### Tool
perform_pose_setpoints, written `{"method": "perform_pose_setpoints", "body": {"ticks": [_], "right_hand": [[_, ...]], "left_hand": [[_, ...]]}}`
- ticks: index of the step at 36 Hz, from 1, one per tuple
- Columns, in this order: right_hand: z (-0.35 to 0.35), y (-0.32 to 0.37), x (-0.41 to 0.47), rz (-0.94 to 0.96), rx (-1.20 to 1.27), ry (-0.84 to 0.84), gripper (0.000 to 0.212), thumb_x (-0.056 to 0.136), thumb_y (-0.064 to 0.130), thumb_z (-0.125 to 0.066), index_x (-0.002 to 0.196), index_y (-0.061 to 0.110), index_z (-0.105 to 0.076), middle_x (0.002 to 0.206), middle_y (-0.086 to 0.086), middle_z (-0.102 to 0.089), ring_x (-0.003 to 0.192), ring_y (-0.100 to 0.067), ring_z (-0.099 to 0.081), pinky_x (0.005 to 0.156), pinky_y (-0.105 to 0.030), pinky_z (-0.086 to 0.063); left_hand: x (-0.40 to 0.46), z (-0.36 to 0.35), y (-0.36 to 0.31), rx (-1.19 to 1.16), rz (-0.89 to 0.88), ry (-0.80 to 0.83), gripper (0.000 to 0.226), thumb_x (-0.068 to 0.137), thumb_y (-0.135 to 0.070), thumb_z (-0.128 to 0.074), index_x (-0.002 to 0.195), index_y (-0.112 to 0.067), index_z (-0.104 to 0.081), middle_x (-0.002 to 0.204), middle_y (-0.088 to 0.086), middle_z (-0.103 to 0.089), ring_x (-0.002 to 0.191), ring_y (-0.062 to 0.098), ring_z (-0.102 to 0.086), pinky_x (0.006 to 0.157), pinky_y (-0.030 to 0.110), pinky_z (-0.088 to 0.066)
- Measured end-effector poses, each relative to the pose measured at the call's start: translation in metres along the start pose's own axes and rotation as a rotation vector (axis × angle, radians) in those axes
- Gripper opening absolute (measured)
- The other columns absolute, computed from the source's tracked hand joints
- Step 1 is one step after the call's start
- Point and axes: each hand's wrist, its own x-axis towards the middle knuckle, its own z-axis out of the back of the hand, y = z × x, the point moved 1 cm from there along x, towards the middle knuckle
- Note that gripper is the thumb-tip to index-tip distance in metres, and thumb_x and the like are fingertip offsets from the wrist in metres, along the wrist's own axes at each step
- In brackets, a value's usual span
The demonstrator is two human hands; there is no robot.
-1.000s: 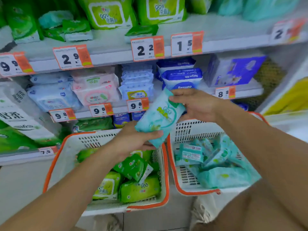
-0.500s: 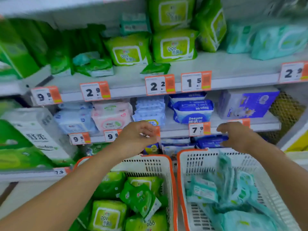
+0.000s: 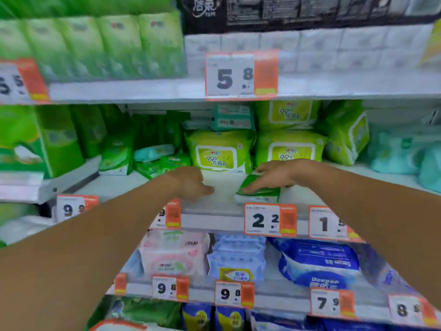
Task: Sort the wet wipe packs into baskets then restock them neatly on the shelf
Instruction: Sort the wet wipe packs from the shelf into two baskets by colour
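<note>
- Wet wipe pack (image 3: 259, 189) — small, green, lying flat at the front edge of the middle shelf (image 3: 214, 199), just above the "2.2" price tag (image 3: 269, 220). It sits alone ahead of the yellow-green "99.9" packs (image 3: 220, 151) stacked further back, so it reads as a stray awaiting collection or straightening.
- Right hand (image 3: 274, 175) — laid palm-down over the pack, fingers extended across its top; grip wide, pressing rather than clasping. Whether the thumb hooks underneath cannot be told.
- Left hand (image 3: 191, 182) — alongside on bare shelf, apart from the pack, fingers loosely curled, holding nothing visible — judged ready to assist.
- Basket rim (image 3: 112, 325) shows at the bottom edge.
</note>
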Motion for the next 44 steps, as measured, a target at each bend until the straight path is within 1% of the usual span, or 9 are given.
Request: {"method": "perform_pose_setpoints", "body": {"ticks": [6,9,12,15,21,24,34,39,44], "right_hand": [[-0.023,0.036,0.028,0.053,0.42,-0.282,0.073,0.058,0.027,-0.095,0.119,0.009,-0.059,0.113,-0.001,-0.06,0.096,-0.019,-0.063,0.086,-0.032,-0.058],[-0.027,0.057,0.037,0.269,1.068,-0.354,0.06,0.063,0.0,-0.089,0.114,0.008,-0.059,0.113,-0.002,-0.066,0.095,-0.019,-0.068,0.082,-0.032,-0.06],[-0.013,0.076,0.04,0.492,1.388,-0.35,0.027,0.084,-0.002,-0.073,0.105,0.011,-0.064,0.098,-0.012,-0.072,0.083,-0.024,-0.07,0.075,-0.037,-0.062],[0.018,0.077,0.061,0.504,0.92,-0.724,0.008,0.092,0.016,-0.068,0.097,0.022,-0.066,0.099,-0.003,-0.07,0.091,-0.021,-0.067,0.08,-0.038,-0.056],[0.074,0.073,0.114,0.405,-0.304,-0.869,0.097,0.071,0.021,-0.081,0.154,0.016,-0.03,0.154,-0.015,-0.038,0.141,-0.032,-0.036,0.114,-0.038,-0.036],[0.084,0.085,0.136,0.331,-0.378,-0.752,0.111,0.071,0.022,-0.084,0.157,0.008,-0.015,0.155,-0.02,-0.034,0.141,-0.036,-0.036,0.115,-0.037,-0.033],[0.067,0.098,0.114,0.584,0.085,-0.908,0.086,0.06,0.014,-0.09,0.135,0.011,-0.047,0.124,-0.005,-0.054,0.11,-0.021,-0.054,0.086,-0.022,-0.044],[0.029,0.095,0.031,0.752,1.152,-0.137,0.063,0.062,-0.024,-0.053,0.107,0.016,-0.071,0.105,-0.006,-0.073,0.097,-0.021,-0.072,0.08,-0.037,-0.062],[-0.029,0.089,0.007,0.664,1.514,0.355,0.076,0.035,-0.018,-0.06,0.108,0.002,-0.072,0.125,-0.023,-0.065,0.115,-0.039,-0.065,0.089,-0.052,-0.056]], "left_hand": [[0.02,-0.02,0.009,-0.926,-0.04,0.091,0.056,0.084,-0.047,-0.075,0.119,-0.005,-0.066,0.12,0.008,-0.068,0.106,0.015,-0.065,0.08,0.021,-0.053],[0.025,-0.022,0.007,-1.064,-0.142,0.148,0.076,0.07,-0.038,-0.089,0.133,-0.009,-0.059,0.128,-0.001,-0.068,0.118,0.012,-0.064,0.097,0.024,-0.051],[0.03,-0.014,0.01,-1.347,-0.167,-0.052,0.044,0.077,-0.01,-0.083,0.119,-0.011,-0.071,0.112,0.001,-0.076,0.109,0.016,-0.07,0.101,0.032,-0.05],[0.044,-0.005,0.028,-1.462,-0.031,-0.221,0.036,0.077,-0.018,-0.085,0.11,-0.014,-0.074,0.103,-0.002,-0.078,0.102,0.016,-0.072,0.102,0.04,-0.051],[0.067,-0.015,0.068,-1.487,0.311,-0.285,0.031,0.09,-0.025,-0.075,0.114,-0.012,-0.062,0.124,0.001,-0.062,0.112,0.02,-0.059,0.086,0.032,-0.047],[0.064,-0.022,0.075,-1.637,0.325,-0.157,0.011,0.092,-0.022,-0.071,0.098,-0.019,-0.062,0.115,0.005,-0.069,0.092,0.022,-0.069,0.056,0.035,-0.059],[0.046,-0.012,0.076,-1.839,0.311,-0.09,0.009,0.097,-0.019,-0.064,0.105,-0.016,-0.062,0.088,0.008,-0.073,0.07,0.024,-0.071,0.061,0.04,-0.058],[0.012,-0.007,0.089,-1.899,0.153,-0.195,0.023,0.094,-0.02,-0.067,0.116,-0.014,-0.068,0.094,0.008,-0.078,0.075,0.022,-0.077,0.056,0.036,-0.062],[-0.032,-0.009,0.095,-1.731,0.082,-0.328,0.039,0.089,-0.022,-0.073,0.127,-0.022,-0.064,0.102,0.0,-0.078,0.093,0.021,-0.075,0.072,0.043,-0.063]]}}
